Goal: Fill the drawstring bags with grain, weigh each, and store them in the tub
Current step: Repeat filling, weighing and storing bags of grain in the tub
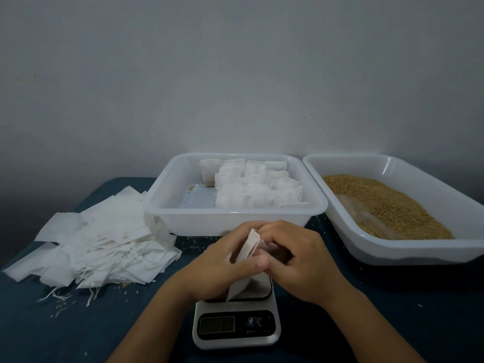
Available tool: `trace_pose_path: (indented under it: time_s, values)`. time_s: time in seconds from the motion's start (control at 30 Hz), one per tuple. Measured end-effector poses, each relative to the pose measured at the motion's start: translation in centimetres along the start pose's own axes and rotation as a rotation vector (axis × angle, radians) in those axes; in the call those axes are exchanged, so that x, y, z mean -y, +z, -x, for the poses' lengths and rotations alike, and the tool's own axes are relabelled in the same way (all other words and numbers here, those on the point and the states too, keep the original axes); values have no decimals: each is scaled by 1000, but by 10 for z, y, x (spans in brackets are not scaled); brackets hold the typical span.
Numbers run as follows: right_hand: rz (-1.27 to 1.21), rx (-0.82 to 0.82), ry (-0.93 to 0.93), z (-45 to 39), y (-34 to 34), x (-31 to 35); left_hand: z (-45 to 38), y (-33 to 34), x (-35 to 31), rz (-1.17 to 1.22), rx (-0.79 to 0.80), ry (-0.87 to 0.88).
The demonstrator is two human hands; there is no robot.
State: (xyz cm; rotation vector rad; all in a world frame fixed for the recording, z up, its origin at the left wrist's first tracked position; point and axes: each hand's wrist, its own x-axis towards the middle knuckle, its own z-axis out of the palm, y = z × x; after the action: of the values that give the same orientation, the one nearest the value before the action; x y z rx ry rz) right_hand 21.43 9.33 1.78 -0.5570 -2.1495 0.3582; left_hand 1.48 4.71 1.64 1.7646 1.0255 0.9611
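Both hands meet over the kitchen scale (pixel 237 327) at the front centre. My left hand (pixel 222 265) and my right hand (pixel 298 260) both grip one small white drawstring bag (pixel 248 247), held upright between them; its lower end hangs down to the scale's platform. Behind the hands stands the white tub (pixel 167 189), with several filled bags (pixel 251 184) packed in its right half. To the right, a second white tub (pixel 392 163) holds loose brown grain (pixel 387 203).
A heap of flat empty bags (pixel 104 239) with loose strings lies on the dark blue table (pixel 52 331) at the left. Scattered grains lie on the cloth around the heap and in front of the tub. A plain wall rises behind.
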Motion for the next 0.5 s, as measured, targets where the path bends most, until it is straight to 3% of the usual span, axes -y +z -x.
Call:
trace_pose_path:
  time_s: [0.23,0.5]
  values:
    - [-179,94,151,2,-3,1,-1,-4,-5,104,53,-50]
    - [-160,246,35,-5,-12,13,2,-10,-7,80,71,-76]
